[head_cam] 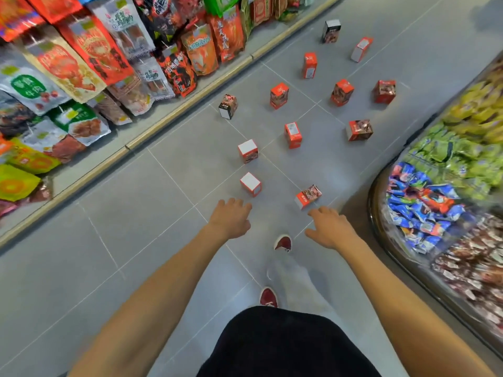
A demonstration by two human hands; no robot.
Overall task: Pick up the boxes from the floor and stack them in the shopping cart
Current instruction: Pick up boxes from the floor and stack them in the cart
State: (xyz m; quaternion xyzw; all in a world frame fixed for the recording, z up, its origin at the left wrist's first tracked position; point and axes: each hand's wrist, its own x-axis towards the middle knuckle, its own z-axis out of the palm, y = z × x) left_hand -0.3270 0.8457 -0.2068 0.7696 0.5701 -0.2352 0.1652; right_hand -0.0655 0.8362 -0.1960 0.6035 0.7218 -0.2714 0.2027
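Note:
Several small red boxes stand scattered on the grey tiled floor ahead of me. The nearest are a white-topped box and a tipped box. Further out stand another white-topped box and a red box. My left hand reaches forward just short of the white-topped box, fingers relaxed and holding nothing. Just below the tipped box hovers my right hand, with loosely spread fingers, also holding nothing. No shopping cart is in view.
A shelf of hanging snack bags lines the left side, with its base edge along the floor. A round bin of wrapped snacks stands at the right. My red shoes are on the floor between my arms.

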